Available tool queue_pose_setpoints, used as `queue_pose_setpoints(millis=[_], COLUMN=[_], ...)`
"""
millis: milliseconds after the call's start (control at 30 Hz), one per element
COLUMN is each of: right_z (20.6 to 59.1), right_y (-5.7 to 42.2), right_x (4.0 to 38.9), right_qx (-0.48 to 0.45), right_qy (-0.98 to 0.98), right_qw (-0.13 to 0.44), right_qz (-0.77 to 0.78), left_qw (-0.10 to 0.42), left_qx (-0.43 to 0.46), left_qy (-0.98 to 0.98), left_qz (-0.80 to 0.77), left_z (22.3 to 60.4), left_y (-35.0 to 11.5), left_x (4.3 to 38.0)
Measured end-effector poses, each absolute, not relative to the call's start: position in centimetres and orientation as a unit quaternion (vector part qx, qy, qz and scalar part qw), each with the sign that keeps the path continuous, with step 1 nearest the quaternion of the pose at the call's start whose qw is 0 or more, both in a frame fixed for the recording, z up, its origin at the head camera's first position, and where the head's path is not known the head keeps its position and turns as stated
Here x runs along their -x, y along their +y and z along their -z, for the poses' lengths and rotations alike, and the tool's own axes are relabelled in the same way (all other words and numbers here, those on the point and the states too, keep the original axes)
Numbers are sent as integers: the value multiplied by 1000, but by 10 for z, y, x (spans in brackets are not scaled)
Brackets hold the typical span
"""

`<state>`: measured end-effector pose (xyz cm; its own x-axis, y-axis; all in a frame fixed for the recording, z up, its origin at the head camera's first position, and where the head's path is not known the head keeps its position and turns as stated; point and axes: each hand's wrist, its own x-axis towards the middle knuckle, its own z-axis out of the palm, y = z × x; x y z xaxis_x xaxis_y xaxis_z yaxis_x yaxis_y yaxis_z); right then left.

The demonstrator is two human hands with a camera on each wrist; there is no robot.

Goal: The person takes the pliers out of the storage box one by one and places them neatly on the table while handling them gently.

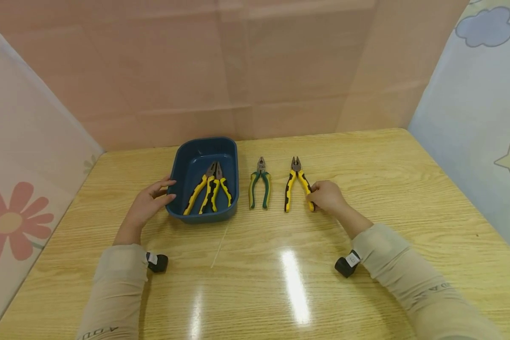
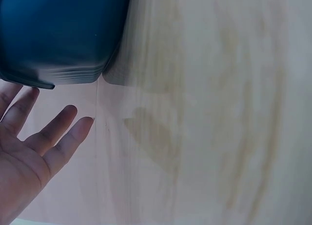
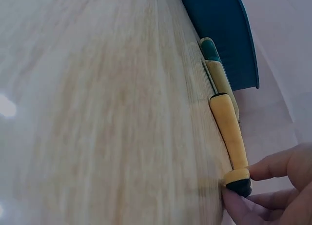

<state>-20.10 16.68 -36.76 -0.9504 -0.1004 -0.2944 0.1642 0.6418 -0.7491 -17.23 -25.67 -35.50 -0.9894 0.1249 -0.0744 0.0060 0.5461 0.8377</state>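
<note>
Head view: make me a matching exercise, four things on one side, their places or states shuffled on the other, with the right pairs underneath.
Things
1. Blue plastic bin
2. Green-handled combination pliers
3. Left hand
4. Right hand

Places and states
A. Pinches one handle of the yellow-and-black combination pliers lying outside the bin
B. At the bin's left rim
C. Contains two pairs of yellow-handled pliers
D. On the table, just right of the bin

Pairs: 1-C, 2-D, 3-B, 4-A
</note>
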Motion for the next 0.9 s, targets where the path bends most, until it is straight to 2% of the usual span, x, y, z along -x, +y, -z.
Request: queue_pose_setpoints(millis=[233,500,900], right_z=[364,362,357], right_y=[164,161,157], right_x=[198,196,193], right_qx=[17,28,25], right_qy=[935,950,946], right_qw=[132,118,82], right_qz=[328,287,312], left_qw=[60,58,58], left_qx=[-42,-40,-40], left_qy=[874,879,880], left_qz=[-481,-471,-469], left_z=[355,357,357], left_y=[-256,-257,-258], left_x=[172,172,173])
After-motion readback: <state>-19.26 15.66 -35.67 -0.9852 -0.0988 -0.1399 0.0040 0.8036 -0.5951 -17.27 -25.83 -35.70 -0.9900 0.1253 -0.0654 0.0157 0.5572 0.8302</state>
